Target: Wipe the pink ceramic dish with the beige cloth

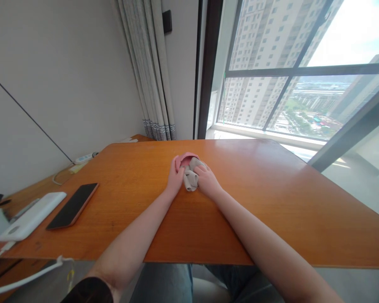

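Over the middle of the wooden table, my left hand (174,176) is closed around the left side of a pink, curved object (186,158) with a rounded rim. Its exact kind is hard to tell, because fingers and cloth cover part of it. A crumpled grey cloth (191,180) is bunched against the pink object's near right side, its lower end hanging towards me. My right hand (207,180) grips this cloth with bent fingers, some of them hidden in the folds. Both hands are close together, with the cloth between them.
On the left of the table (129,168) lie a black-screened phone (73,206) and a white power bank (33,215) with a cable plugged in. A power strip (85,158) sits by the wall. A large window (281,71) is at the right, beside a grey curtain (150,63).
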Demonstrator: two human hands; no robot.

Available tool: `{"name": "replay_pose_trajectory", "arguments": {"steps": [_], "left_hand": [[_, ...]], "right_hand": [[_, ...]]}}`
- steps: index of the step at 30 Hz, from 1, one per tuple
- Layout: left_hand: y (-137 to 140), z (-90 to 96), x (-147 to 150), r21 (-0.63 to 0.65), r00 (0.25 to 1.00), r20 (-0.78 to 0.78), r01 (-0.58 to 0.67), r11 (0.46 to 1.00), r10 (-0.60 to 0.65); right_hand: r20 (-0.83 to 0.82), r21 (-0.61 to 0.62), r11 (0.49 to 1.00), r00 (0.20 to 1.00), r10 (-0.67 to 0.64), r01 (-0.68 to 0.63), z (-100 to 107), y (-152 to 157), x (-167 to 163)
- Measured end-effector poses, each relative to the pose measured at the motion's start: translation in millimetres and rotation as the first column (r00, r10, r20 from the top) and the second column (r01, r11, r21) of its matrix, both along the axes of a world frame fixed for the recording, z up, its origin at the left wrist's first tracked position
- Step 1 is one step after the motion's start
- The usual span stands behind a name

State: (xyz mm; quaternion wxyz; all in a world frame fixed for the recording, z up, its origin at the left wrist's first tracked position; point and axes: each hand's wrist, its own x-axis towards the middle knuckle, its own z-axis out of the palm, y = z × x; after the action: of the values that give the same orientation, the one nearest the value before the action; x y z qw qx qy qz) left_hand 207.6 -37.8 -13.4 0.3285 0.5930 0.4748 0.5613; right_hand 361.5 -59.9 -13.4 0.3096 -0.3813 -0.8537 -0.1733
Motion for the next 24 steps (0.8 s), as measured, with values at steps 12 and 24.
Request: {"name": "replay_pose_trajectory", "arguments": {"steps": [12, 24], "left_hand": [[-19.1, -4.6, 18.8, -0.033, 0.982, 0.173, 0.085, 0.996, -0.078], [-13.9, 22.1, -17.3, 0.062, 0.942, -0.332, 0.075, 0.995, -0.05]], "right_hand": [[-0.04, 0.02, 0.998, 0.998, -0.053, 0.054, 0.8, 0.2, 5.1], [0.014, 0.042, 0.999, 0.999, 0.031, -0.031, 1.1, -1.5, 2.3]]}}
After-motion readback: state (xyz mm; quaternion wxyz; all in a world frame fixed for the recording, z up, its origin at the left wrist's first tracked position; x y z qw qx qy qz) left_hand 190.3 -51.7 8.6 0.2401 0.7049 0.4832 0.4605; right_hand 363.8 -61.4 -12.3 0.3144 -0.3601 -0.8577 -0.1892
